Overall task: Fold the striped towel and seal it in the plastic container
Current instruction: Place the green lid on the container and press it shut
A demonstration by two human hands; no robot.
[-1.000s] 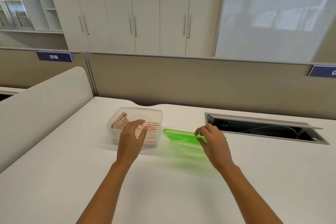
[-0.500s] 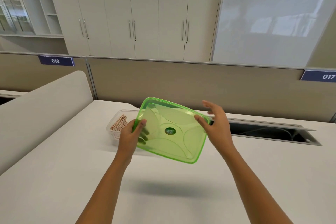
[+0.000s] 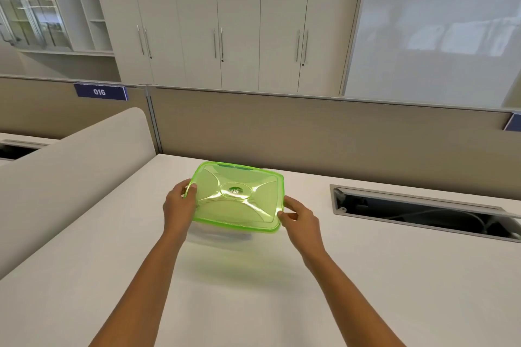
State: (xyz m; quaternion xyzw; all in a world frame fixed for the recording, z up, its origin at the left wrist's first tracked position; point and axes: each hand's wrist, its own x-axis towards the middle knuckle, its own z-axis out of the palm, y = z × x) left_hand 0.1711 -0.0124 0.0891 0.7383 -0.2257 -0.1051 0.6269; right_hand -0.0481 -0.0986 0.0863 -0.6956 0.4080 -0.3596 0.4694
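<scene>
A translucent green lid (image 3: 239, 197) lies nearly flat over the clear plastic container (image 3: 222, 234), of which only a strip of the front wall shows beneath the lid's near edge. The striped towel is hidden under the lid. My left hand (image 3: 179, 205) grips the lid's left edge, thumb on top. My right hand (image 3: 300, 218) pinches the lid's right front corner. Whether the lid is pressed down all round I cannot tell.
The white desk (image 3: 253, 304) stretches toward me. An open cable hatch (image 3: 423, 214) is cut into the desk at the right. A curved grey divider (image 3: 70, 166) stands at the left and a beige partition (image 3: 310, 135) runs behind.
The lid was picked up from the desk at the right, held tilted in the air, and now rests over the container. Both hands moved with it to its edges.
</scene>
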